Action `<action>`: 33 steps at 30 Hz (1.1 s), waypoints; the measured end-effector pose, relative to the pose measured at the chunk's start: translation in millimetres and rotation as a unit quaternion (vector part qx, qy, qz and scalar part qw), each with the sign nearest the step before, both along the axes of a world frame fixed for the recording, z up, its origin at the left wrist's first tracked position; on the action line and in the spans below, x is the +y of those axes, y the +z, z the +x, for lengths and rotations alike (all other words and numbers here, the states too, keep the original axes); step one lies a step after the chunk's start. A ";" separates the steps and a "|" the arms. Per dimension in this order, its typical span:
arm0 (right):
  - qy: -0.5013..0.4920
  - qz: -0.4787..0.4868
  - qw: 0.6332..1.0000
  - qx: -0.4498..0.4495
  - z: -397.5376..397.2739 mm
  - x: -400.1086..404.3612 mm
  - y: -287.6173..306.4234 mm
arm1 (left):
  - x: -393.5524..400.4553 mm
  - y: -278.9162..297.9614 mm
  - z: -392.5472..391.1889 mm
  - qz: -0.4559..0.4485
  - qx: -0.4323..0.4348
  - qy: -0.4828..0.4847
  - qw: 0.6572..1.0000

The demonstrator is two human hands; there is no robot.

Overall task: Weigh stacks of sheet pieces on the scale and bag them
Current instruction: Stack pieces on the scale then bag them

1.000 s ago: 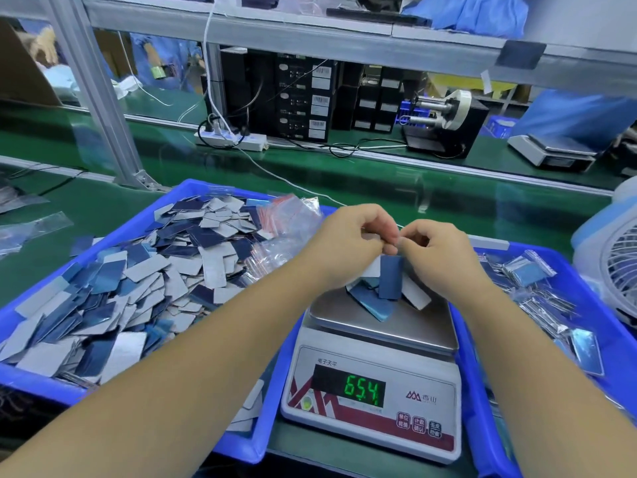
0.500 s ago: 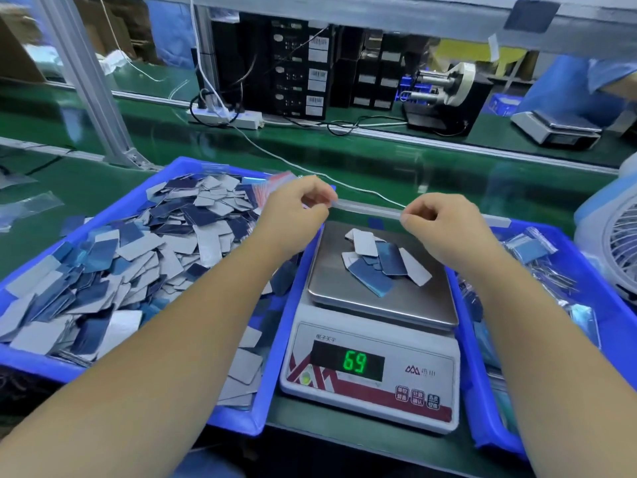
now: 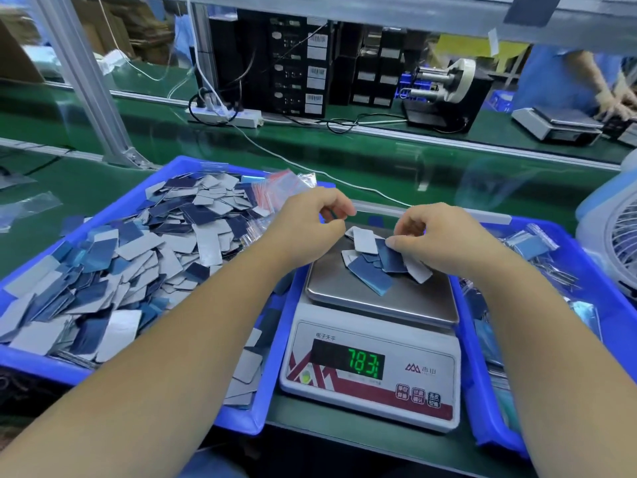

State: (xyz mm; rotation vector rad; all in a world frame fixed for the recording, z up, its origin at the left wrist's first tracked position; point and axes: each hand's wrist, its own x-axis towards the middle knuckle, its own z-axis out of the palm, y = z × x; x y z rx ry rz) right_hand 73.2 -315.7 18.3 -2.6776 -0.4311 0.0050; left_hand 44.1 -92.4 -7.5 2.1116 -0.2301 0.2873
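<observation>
1. Right hand [image 3: 444, 236] is down over the far right of the scale's pan [image 3: 344, 291], thumb and fingertips pinching the dark blue piece [image 3: 391, 258] on top of the little pile of sheet pieces [image 3: 370, 270].
2. Left hand [image 3: 310, 222] hovers just beyond the pan's far left corner, fingers curled and pinching something thin between thumb and forefinger; what it is, I cannot tell.
3. That pile sits towards the pan's far right, blue and grey pieces fanned and overlapping, one grey piece [image 3: 365, 240] tilted on top at the back.
4. Scale [image 3: 370, 370] stands between two blue trays on the green worktop, its display [image 3: 365, 363] glowing green, roughly 78.3, last digit blurred.
5. Left tray [image 3: 272, 374] is heaped with loose blue and grey pieces, and small clear bags [image 3: 286, 188] with red strips lie at its far right corner.
6. Right tray [image 3: 482, 391] holds bagged pieces [image 3: 532, 243] along its far edge.
7. White fan [image 3: 617, 250] stands at the worktop's right edge.
</observation>
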 end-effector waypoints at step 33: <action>-0.013 0.055 0.976 0.209 -12.1 -3.8 20.3 | -8.2 41.5 38.5 0.244 0.210 -0.190 0.928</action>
